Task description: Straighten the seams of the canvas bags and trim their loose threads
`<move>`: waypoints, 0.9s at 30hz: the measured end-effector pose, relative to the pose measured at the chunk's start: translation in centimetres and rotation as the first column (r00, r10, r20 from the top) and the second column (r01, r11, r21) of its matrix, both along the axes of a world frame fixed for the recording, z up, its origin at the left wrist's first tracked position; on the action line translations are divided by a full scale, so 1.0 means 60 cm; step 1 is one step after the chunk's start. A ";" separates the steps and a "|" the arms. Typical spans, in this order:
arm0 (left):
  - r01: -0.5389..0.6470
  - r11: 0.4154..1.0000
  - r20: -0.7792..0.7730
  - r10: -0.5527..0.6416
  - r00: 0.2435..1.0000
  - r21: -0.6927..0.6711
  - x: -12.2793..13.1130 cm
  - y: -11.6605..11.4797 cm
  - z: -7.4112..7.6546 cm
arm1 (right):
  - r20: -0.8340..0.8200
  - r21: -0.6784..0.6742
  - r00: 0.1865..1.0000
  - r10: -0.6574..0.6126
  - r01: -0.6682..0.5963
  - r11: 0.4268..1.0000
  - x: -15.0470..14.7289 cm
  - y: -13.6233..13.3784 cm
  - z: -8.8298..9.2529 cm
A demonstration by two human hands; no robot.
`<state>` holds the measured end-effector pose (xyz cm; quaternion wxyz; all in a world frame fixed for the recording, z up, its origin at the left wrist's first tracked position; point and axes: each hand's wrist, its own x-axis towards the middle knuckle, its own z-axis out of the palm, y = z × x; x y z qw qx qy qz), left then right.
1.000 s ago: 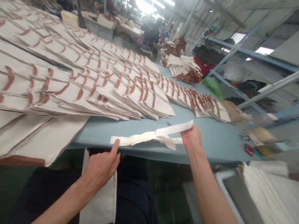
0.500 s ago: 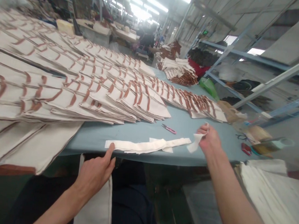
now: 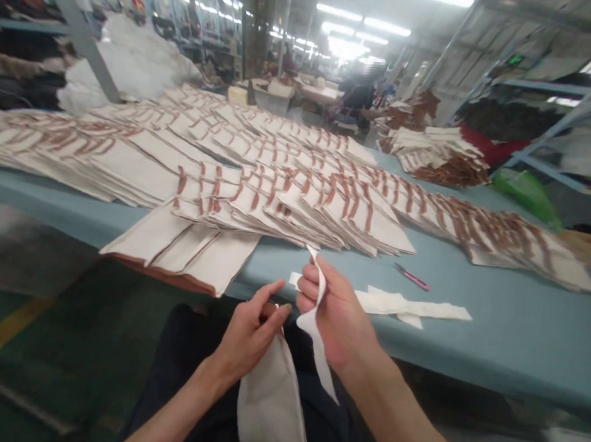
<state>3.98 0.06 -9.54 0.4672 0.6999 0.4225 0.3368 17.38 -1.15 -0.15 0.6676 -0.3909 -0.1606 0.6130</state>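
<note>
Head camera gives me both hands close together just off the tabletop's (image 3: 513, 341) front edge. Fingers of the right hand (image 3: 327, 310) are closed on a white strip (image 3: 323, 366), one end poking up past the knuckles, the rest hanging in a twist towards the lap. On the left hand (image 3: 251, 332), thumb and fingers pinch the upper end of a cream fabric panel (image 3: 272, 399) that drapes over the person's dark-clothed legs (image 3: 165, 380). More white strips (image 3: 420, 309) lie along the tabletop's front edge, partly hidden behind the right hand, with pink-handled thread snips (image 3: 412, 277) just behind them; brown-banded cream panels (image 3: 337, 197) fan out farther back.

My worry is the strip: gripped near one end with a slack tail, it could stay twisted or meet the panel crooked. The panel might slide off the lap if the left pinch loosens, since nothing else visible holds it. A forearm brushing the front edge could also drag the loose strips off.

Against the frame half a second ago, the left index finger has left the strips for the panel, the right hand has come inward with its strip, and my view has swung left.
</note>
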 end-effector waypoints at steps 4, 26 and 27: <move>-0.074 0.995 0.090 0.079 0.993 -0.060 -0.015 -0.014 0.000 | 0.119 -0.015 0.991 -0.065 0.067 0.998 -0.043 0.011 -0.031; -0.105 0.990 0.268 0.128 0.955 -0.097 -0.046 -0.065 0.015 | 0.924 -0.345 0.285 0.255 0.334 0.877 0.053 -0.191 -0.176; -0.084 0.996 0.233 0.089 0.969 -0.031 -0.046 -0.067 0.020 | 0.947 -0.285 0.236 0.217 0.315 0.905 0.060 -0.186 -0.158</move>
